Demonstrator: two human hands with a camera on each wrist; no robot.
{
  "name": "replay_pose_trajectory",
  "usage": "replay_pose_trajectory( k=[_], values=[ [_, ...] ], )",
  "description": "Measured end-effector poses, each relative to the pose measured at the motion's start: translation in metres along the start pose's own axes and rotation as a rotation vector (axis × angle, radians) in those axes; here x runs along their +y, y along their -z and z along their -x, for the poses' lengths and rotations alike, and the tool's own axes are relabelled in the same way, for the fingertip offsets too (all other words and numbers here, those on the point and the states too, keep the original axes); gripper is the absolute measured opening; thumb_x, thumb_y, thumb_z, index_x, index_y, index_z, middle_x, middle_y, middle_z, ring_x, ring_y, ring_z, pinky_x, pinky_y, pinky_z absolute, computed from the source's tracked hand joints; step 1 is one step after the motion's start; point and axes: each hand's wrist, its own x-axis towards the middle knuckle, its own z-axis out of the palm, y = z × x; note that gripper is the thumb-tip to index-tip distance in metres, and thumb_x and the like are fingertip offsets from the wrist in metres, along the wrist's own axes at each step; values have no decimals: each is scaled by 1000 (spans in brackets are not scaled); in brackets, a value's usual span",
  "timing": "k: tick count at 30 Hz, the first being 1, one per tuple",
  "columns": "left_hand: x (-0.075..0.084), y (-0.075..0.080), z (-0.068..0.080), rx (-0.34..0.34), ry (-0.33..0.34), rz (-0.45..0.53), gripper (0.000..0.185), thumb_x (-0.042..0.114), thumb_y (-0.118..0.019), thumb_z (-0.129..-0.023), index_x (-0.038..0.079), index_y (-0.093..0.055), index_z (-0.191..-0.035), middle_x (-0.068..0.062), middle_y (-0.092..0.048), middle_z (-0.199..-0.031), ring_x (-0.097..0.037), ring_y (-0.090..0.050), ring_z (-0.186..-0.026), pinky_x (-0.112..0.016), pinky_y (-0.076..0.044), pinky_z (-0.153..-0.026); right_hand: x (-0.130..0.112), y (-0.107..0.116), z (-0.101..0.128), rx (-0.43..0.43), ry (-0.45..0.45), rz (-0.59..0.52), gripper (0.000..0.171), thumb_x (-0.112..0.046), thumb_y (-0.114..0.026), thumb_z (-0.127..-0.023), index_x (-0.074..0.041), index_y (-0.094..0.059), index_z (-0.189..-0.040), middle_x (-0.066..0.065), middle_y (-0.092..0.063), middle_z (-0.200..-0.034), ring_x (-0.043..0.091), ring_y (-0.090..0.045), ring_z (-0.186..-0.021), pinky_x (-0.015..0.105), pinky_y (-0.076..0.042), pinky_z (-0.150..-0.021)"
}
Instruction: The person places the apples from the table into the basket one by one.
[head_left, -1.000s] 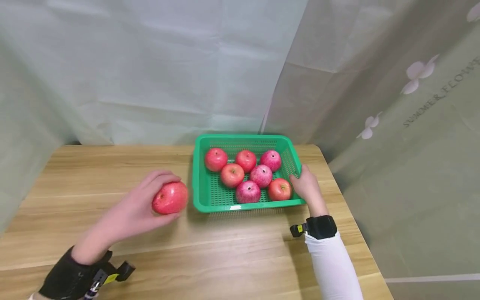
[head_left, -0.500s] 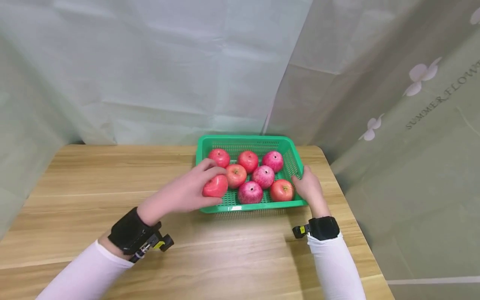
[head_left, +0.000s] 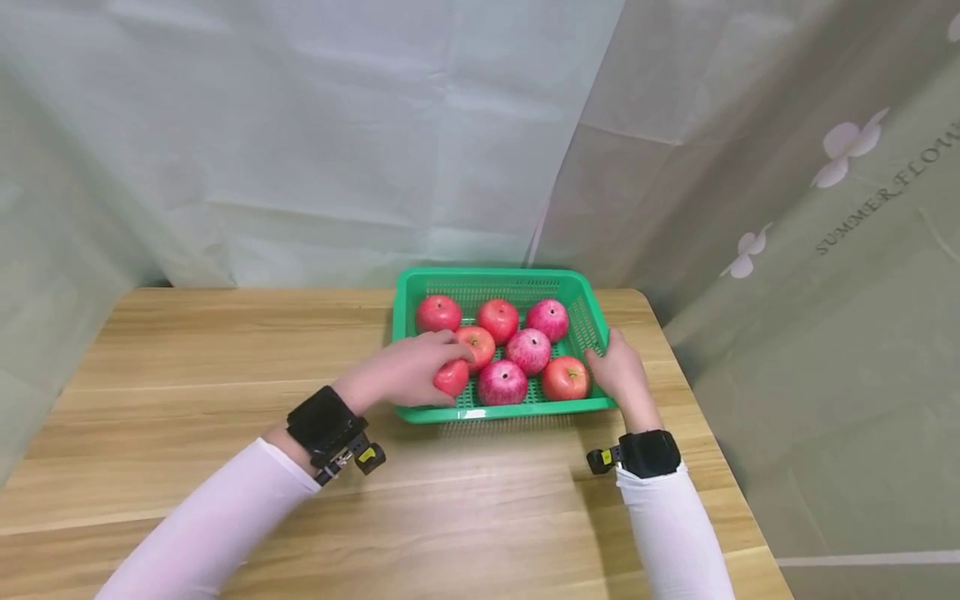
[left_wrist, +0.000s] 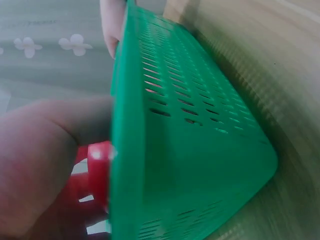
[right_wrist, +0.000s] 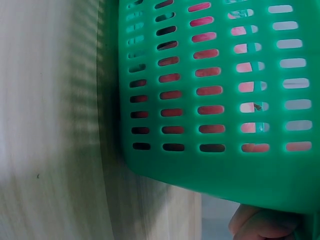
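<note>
My left hand (head_left: 408, 369) reaches over the left part of a green plastic basket (head_left: 540, 410), its fingers and thumb round a red apple (head_left: 452, 378). In the left wrist view that apple (left_wrist: 100, 170) shows behind the basket's rim, partly hidden by the thumb. Several other apples stand inside, among them a dark pink one (head_left: 502, 383) just right of the held apple and an orange-red one (head_left: 566, 379) near the right end. My right hand (head_left: 622, 375) grips the basket's right side, thumb over the rim; in the right wrist view only a few fingers (right_wrist: 265, 224) show below the slotted wall.
The basket stands at the back of a wooden table (head_left: 225, 358), close to a pale curtain (head_left: 337, 150). At the right hangs another curtain (head_left: 847, 350) with flower prints and lettering, next to the table's right edge.
My left hand has carried the apple from the table's left side rightward into the basket, and lower. The right hand keeps its hold on the basket's right side.
</note>
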Motion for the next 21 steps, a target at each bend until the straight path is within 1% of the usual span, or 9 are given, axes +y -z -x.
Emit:
replay_pose_trajectory(
  k=[5, 7, 10, 12, 14, 17, 21],
  values=[
    [1, -2, -6, -48, 11, -63, 54, 25, -83, -87, 15, -68, -137, -9, -62, -134, -25, -62, -115, -48, -59, -90, -1, 0, 0, 8, 10, 11, 56, -28, -56, -108, 7, -40, -150, 30, -62, -130, 43, -61, -112, 55, -53, -89],
    [0, -3, -7, -52, 14, -61, 54, 24, -85, -85, 15, -69, -136, -9, -62, -133, -25, -62, -114, -49, -59, -90, -1, 0, 0, 12, 13, 15, 56, -28, -56, -108, 7, -40, -149, 31, -62, -130, 44, -62, -113, 56, -53, -89],
    [-2, -3, -8, -52, 36, -44, 60, 25, -91, -81, 17, -70, -137, -10, -62, -134, -25, -62, -113, -49, -59, -90, -2, -1, 1, 12, 14, 19, 57, -28, -56, -108, 8, -40, -149, 31, -61, -130, 45, -62, -114, 56, -53, -90],
    [-3, -4, -8, -46, 43, -40, 64, 28, -94, -80, 17, -70, -138, -11, -62, -135, -25, -63, -114, -50, -59, -90, -2, -1, 1, 11, 14, 19, 58, -28, -56, -108, 8, -40, -150, 31, -61, -130, 45, -62, -114, 56, -53, -90],
    [-5, -4, -8, -46, 46, -47, 66, 34, -94, -80, 18, -70, -140, -12, -62, -136, -26, -64, -113, -50, -58, -91, -2, -2, 1, 12, 12, 17, 58, -29, -56, -108, 7, -40, -150, 31, -61, -129, 45, -61, -114, 56, -52, -90],
    [-6, -6, -8, -51, 45, -66, 64, 43, -90, -84, 19, -70, -140, -13, -63, -134, -26, -65, -110, -50, -58, -90, -1, -2, 1, 15, 16, 21, 59, -28, -56, -108, 9, -39, -150, 31, -61, -129, 45, -62, -113, 56, -53, -89],
    [-4, -8, -8, -68, 52, -97, 60, 46, -85, -88, 21, -69, -140, -11, -63, -130, -24, -66, -106, -48, -59, -87, 0, -2, 1, 12, 12, 19, 60, -29, -56, -108, 9, -38, -151, 31, -61, -130, 45, -61, -114, 56, -52, -90]
  ],
)
